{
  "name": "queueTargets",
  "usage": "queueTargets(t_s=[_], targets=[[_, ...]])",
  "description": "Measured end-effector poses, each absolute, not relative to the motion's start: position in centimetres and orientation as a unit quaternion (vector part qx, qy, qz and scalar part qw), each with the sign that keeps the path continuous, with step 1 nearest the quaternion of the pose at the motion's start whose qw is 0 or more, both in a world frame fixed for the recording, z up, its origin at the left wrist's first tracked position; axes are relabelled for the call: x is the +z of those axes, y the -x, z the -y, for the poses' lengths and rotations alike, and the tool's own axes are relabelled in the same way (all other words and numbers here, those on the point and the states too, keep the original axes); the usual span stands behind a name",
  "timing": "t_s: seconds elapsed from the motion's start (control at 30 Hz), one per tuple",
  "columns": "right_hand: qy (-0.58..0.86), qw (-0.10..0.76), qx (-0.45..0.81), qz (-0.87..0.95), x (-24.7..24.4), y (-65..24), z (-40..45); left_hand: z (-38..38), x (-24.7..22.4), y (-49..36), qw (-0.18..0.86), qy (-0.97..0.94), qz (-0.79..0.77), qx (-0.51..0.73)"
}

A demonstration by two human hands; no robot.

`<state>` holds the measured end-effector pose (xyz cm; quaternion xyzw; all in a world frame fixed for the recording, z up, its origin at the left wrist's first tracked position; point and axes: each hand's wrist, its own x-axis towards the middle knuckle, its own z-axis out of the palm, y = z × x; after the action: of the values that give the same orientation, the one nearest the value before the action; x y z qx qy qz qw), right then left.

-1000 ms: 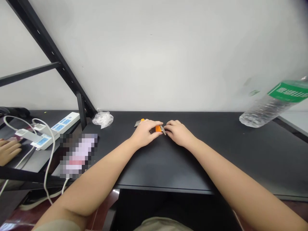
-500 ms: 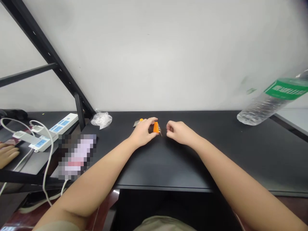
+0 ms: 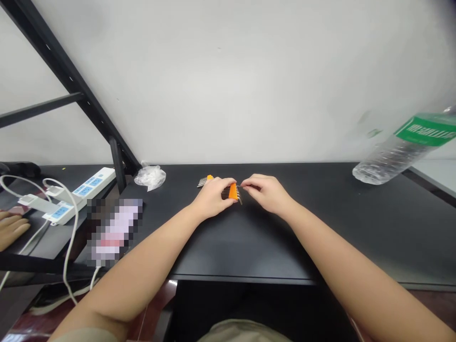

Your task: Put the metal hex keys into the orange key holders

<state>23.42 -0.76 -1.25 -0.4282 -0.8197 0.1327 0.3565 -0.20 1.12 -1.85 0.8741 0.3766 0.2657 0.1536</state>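
Fingers of the left hand [image 3: 211, 198] are clamped around an orange holder [image 3: 233, 191] with metal rods [image 3: 239, 194] at its ends, near the middle of the black table [image 3: 270, 251]. Thumb and forefinger of the right hand [image 3: 270, 192] are together at the rods' near-right end; whether they pinch one is too small to tell. Farther left lie a crumpled plastic bag [image 3: 151, 177], a pixelated phone [image 3: 117, 228] and a power strip [image 3: 95, 181], with another person's hand [image 3: 13, 230] beyond. A bottle [image 3: 395, 154] is well to the right.
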Motion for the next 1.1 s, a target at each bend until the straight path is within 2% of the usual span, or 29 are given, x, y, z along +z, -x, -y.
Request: queueTargets(t_s=[0.33,0.4,0.5,0.63,0.77,0.9,1.1], targets=[[0.427,0.301,0.078,0.849,-0.6,-23.0,1.6,-0.8,-1.3,-0.1,0.108,-0.902,-0.358,0.217],[0.42,0.312,0.097,0.847,-0.4,-22.5,1.9,-0.6,-1.2,-0.3,0.111,-0.904,-0.356,0.21],[0.42,0.375,0.184,0.806,-0.4,-22.0,2.0,-0.3,-1.0,-0.3,0.134,-0.896,-0.354,0.232],[0.423,0.444,0.448,0.65,-1.1,-21.6,1.7,0.0,-0.7,-0.3,0.156,-0.889,-0.327,0.281],[0.363,0.44,0.639,0.517,-1.7,-21.4,1.7,0.3,-0.4,-0.3,0.161,-0.893,-0.298,0.298],[0.341,0.388,0.717,0.468,-1.7,-21.5,1.9,0.5,-0.5,-0.4,0.153,-0.905,-0.272,0.29],[0.324,0.34,0.738,0.484,-1.4,-22.0,1.9,0.8,-0.3,-0.5,0.164,-0.906,-0.259,0.291]])
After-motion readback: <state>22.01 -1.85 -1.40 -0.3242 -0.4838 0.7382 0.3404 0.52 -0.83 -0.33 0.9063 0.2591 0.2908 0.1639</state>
